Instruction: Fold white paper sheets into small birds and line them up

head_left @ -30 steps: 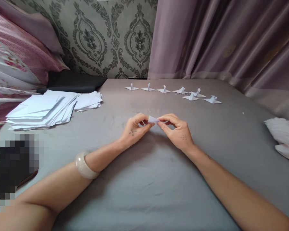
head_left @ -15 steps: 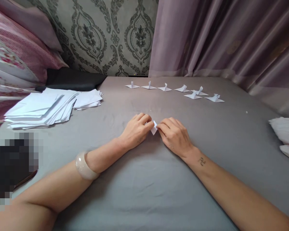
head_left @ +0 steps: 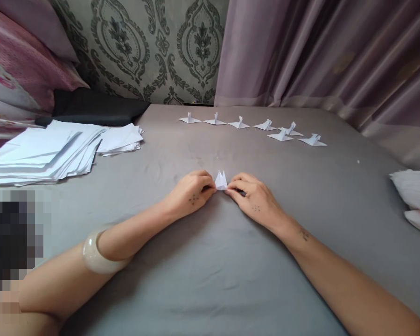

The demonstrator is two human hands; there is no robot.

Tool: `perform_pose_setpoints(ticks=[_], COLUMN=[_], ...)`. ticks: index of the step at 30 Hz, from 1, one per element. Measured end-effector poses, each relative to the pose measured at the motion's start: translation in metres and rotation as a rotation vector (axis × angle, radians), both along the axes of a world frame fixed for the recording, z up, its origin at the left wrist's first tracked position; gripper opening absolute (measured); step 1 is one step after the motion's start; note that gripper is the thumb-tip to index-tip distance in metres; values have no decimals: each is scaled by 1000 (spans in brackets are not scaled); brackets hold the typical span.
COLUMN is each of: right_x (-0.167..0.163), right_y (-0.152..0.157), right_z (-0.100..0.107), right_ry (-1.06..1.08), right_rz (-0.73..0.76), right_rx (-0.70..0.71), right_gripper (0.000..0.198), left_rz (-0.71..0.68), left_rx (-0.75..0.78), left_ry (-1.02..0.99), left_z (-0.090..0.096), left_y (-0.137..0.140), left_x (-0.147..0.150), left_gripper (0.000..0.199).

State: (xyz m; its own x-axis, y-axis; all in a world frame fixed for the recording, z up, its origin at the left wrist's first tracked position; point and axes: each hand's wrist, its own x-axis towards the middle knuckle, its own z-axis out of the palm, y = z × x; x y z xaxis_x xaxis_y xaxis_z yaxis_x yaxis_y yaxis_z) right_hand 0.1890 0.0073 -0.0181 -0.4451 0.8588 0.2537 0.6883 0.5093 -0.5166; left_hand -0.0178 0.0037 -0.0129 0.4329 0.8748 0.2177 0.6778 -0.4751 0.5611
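Between my hands is a small piece of folded white paper (head_left: 221, 181), with two pointed tips standing up from it. My left hand (head_left: 195, 190) pinches its left corner between thumb and fingers. At the opposite corner, my right hand (head_left: 254, 193) grips the paper the same way. Both hands rest low, close to the grey sheet (head_left: 210, 261). Farther back stand several folded paper cranes (head_left: 241, 122) with flat wings and upright middles, in a loose row that curves to the right.
Stacked white paper sheets (head_left: 38, 149) lie at the left, with a smaller pile (head_left: 121, 140) beside them. Behind these is a black flat item (head_left: 98, 109). A white crumpled cloth (head_left: 413, 191) sits at the right edge. Purple curtains (head_left: 273, 51) hang at the back right.
The folded paper has turned, and its two points now show upright. My left hand has shifted slightly left to the paper's corner. The camera view has moved a little.
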Motion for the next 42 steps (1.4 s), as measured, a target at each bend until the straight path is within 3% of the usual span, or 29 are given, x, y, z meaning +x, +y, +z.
perform_pose_setpoints(ticks=[7, 23, 42], right_x=[-5, -13, -12], right_y=[7, 21, 21], right_z=[3, -1, 5], right_ry=[136, 172, 194], right_rz=[-74, -170, -178], right_rx=[-203, -257, -350], right_gripper=[18, 22, 20], left_rz=[114, 238, 198], left_rx=[-138, -259, -331], left_ry=[-76, -101, -132], left_z=[4, 4, 7], left_y=[3, 12, 15], left_x=[4, 6, 2], left_gripper=[15, 20, 20])
